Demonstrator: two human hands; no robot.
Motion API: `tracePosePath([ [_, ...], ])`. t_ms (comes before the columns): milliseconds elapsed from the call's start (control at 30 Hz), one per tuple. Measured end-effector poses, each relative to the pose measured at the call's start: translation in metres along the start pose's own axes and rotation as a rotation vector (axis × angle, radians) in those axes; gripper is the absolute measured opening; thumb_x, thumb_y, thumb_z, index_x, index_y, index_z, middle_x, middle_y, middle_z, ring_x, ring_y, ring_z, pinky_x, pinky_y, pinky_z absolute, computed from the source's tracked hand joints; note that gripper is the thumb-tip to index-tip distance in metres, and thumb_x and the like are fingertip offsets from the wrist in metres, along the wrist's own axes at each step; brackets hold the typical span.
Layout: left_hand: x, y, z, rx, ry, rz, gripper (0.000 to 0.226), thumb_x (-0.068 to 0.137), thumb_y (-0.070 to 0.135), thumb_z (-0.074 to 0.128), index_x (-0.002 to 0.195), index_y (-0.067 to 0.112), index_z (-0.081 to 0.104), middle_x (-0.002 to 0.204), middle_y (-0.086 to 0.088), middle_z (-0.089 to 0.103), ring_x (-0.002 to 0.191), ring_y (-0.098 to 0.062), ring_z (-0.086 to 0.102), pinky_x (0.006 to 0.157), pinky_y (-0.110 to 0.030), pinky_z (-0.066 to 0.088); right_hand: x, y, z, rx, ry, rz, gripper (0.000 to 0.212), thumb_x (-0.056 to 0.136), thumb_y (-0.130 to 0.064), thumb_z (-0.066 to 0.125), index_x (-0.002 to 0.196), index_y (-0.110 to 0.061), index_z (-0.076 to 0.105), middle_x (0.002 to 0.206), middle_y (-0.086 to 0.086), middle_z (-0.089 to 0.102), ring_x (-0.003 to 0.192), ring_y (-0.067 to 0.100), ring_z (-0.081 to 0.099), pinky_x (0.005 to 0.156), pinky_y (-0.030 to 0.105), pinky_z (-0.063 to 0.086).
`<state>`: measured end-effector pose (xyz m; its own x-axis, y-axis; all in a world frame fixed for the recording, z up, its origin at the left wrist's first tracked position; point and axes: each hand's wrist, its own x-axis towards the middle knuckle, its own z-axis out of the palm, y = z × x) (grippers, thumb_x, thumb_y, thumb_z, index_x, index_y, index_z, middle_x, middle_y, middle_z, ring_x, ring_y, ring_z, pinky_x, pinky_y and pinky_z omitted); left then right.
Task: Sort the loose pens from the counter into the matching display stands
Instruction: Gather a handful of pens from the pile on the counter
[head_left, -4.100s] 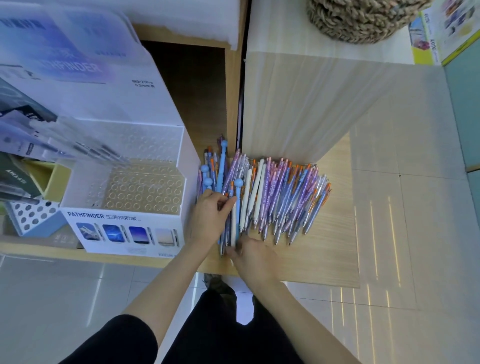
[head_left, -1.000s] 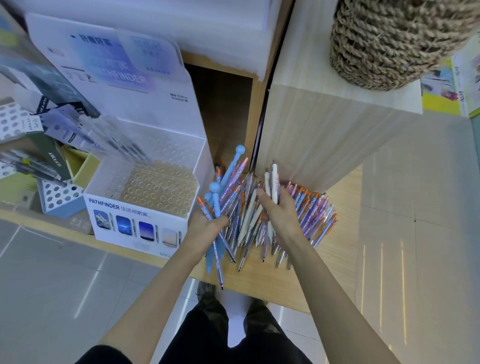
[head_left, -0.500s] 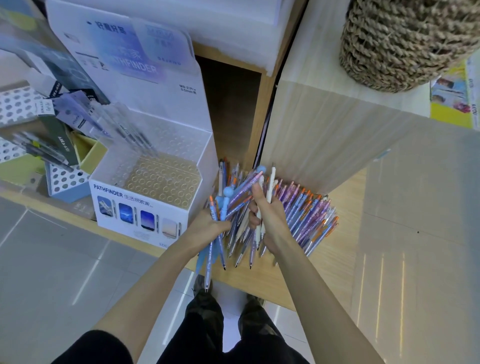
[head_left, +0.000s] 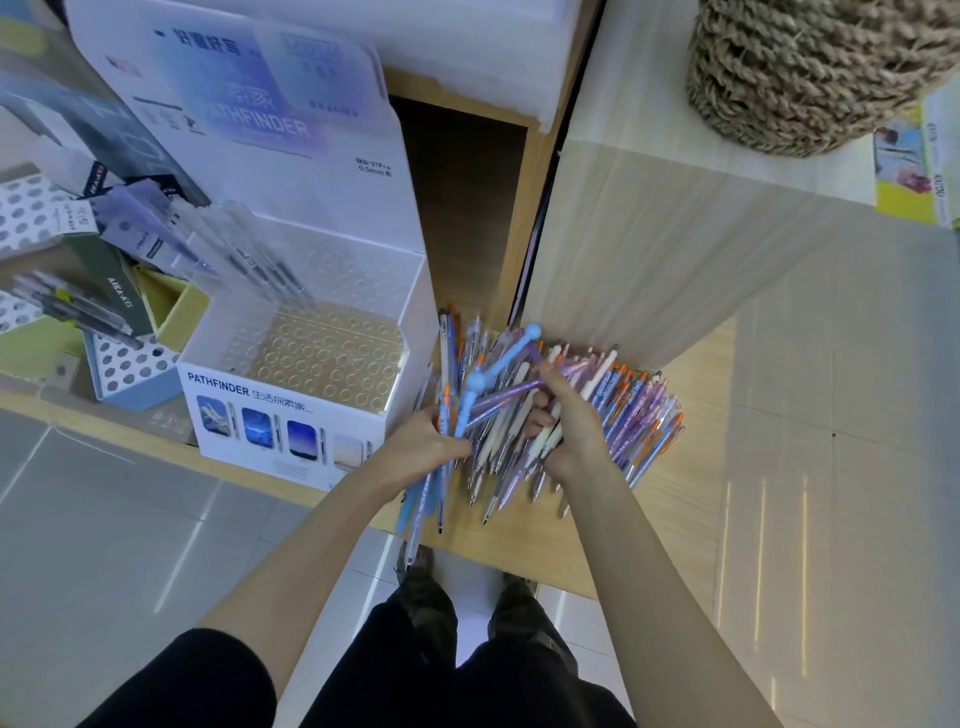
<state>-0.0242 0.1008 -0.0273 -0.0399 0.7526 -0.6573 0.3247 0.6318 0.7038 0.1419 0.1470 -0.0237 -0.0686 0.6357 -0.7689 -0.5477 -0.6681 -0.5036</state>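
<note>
Counter (head_left: 675, 525): pale wood, carrying the white PATHFINDER stand (head_left: 291, 415) – every place below is given from that stand.
PATHFINDER stand: the holed tray inside shows no pens in its rings.
Loose pens (head_left: 644, 415): a fanned heap on the counter just right of the stand, in purple, blue, orange-clipped and cream barrels, with the tips mostly toward the person.
Left hand (head_left: 421, 447): at the stand's front right corner, fingers wrapped round a small bundle whose tips hang past the counter edge.
Right hand (head_left: 571, 431): further right of the stand, over the heap, fingers curled round several cream pens (head_left: 597, 384) and a purple one.
Blue ball-topped pens (head_left: 470, 395): two, in the left bundle, heads splaying away from the stand.
Doing it well: I'd keep one kind per hand – pull the orange-clipped pen out of the blue bundle, square the tips, then check which stand fits before dropping any into rings.
Changed from half a second ago: the cream pens stood upright in the right hand and now lean over the heap, while the left hand's grip looks the same.
</note>
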Motion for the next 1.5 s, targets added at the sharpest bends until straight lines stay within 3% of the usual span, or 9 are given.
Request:
tracePosePath([
  [367,-0.005,-0.003,-0.008,-0.372,-0.015,0.03,0.006,0.085,0.01,0.066,0.081,0.013,0.064,0.065,0.006,0.066,0.069,-0.012,0.061,0.069,-0.024,0.049,0.005,-0.027,-0.034,-0.307,0.04,-0.022,0.026,0.083,-0.03,0.074,0.09,-0.007,0.064,0.059,0.002,0.05,0.04,0.012,0.037,0.039,0.024,0.034],
  [500,-0.005,0.004,-0.012,-0.492,-0.099,0.049,0.005,0.088,0.01,0.063,0.084,0.012,0.062,0.063,0.003,0.066,0.061,-0.009,0.062,0.061,-0.02,0.052,0.009,-0.02,-0.032,-0.493,0.222,-0.112,0.077,0.077,-0.041,0.077,0.129,0.007,0.046,0.074,0.009,0.055,0.059,0.019,0.05,0.073,0.038,0.051],
  [567,-0.005,0.006,-0.011,-0.568,-0.13,0.018,0.002,0.088,0.009,0.062,0.087,0.01,0.061,0.062,0.0,0.065,0.055,-0.011,0.061,0.055,-0.021,0.052,0.011,-0.015,-0.03,-0.574,0.291,-0.184,0.105,0.077,-0.049,0.074,0.149,0.0,0.015,0.098,0.013,0.056,0.086,0.023,0.055,0.099,0.048,0.046],
  [633,-0.004,0.007,-0.009,-0.601,-0.135,-0.006,0.002,0.088,0.008,0.062,0.089,0.008,0.061,0.062,-0.002,0.064,0.053,-0.013,0.061,0.054,-0.023,0.052,0.012,-0.012,-0.03,-0.621,0.334,-0.253,0.112,0.074,-0.058,0.071,0.151,-0.005,0.01,0.124,0.016,0.049,0.11,0.025,0.053,0.105,0.05,0.04],
  [867,-0.008,0.006,-0.01,-0.674,-0.169,-0.084,0.027,0.072,0.011,0.068,0.098,0.008,0.061,0.064,-0.003,0.065,0.055,-0.01,0.062,0.053,-0.02,0.052,0.005,-0.011,-0.037,-0.451,0.389,-0.394,0.079,0.084,-0.047,0.067,0.144,-0.011,0.03,0.108,0.005,0.045,0.091,0.021,0.04,0.082,0.037,0.043],
  [1000,-0.014,0.006,-0.009,-0.691,-0.221,-0.098,0.02,0.079,0.006,0.062,0.098,0.003,0.061,0.063,-0.005,0.063,0.053,-0.011,0.058,0.05,-0.019,0.049,-0.011,-0.004,-0.019,-0.527,0.196,-0.477,0.014,0.091,-0.027,0.064,0.088,-0.015,0.058,0.062,-0.002,0.05,0.047,0.009,0.043,0.044,0.024,0.043],
  [1100,-0.02,0.008,-0.007,-0.67,-0.251,-0.119,0.033,0.068,0.012,0.065,0.099,0.001,0.062,0.061,-0.004,0.062,0.051,-0.011,0.057,0.049,-0.019,0.048,-0.018,0.004,0.007,-0.55,-0.013,-0.321,0.024,0.089,-0.032,0.065,0.076,-0.014,0.057,0.054,-0.002,0.047,0.037,0.007,0.04,0.036,0.021,0.038],
  [1233,-0.027,0.009,-0.01,-0.657,-0.314,-0.131,0.022,0.065,0.009,0.07,0.085,0.005,0.062,0.061,-0.006,0.061,0.051,-0.012,0.055,0.049,-0.02,0.047,-0.015,0.003,0.033,-0.447,-0.023,-0.128,0.039,0.088,-0.047,0.063,0.074,-0.014,0.048,0.052,0.0,0.036,0.038,0.012,0.032,0.039,0.023,0.028],
  [1500,-0.04,0.012,-0.007,-0.731,-0.226,-0.081,0.025,0.067,0.006,0.074,0.092,0.006,0.069,0.078,-0.01,0.071,0.062,-0.016,0.067,0.059,-0.023,0.054,-0.028,0.004,0.015,-0.503,-0.276,-0.119,0.034,0.085,-0.037,0.07,0.069,-0.012,0.053,0.047,-0.001,0.039,0.042,0.016,0.032,0.046,0.029,0.032],
])
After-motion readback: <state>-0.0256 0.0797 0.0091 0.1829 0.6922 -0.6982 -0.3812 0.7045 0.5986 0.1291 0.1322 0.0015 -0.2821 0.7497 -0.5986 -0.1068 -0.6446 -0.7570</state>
